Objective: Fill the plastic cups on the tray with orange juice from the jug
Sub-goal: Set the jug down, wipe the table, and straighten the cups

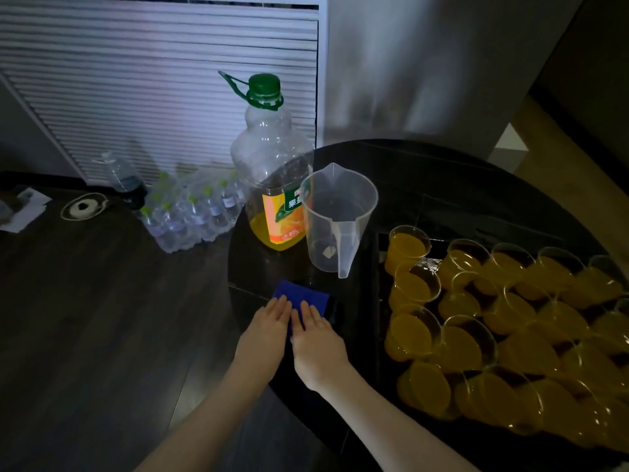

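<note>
Head view shows both hands side by side, fingers straight and flat: the left hand (270, 321) and right hand (315, 330) press on a folded blue cloth (299, 296) at the near edge of the dark round worktop (442, 185). Just beyond stands the clear jug (335, 219), apparently empty, touching a large orange juice bottle (272, 165) that is nearly drained. Rightward, the tray (383, 267) holds plastic cups (413, 287) filled with juice.

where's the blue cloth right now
In the head view the blue cloth lies flat near the front edge of the dark round table, just in front of the empty clear jug, with the left hand and right hand resting on it.
</note>
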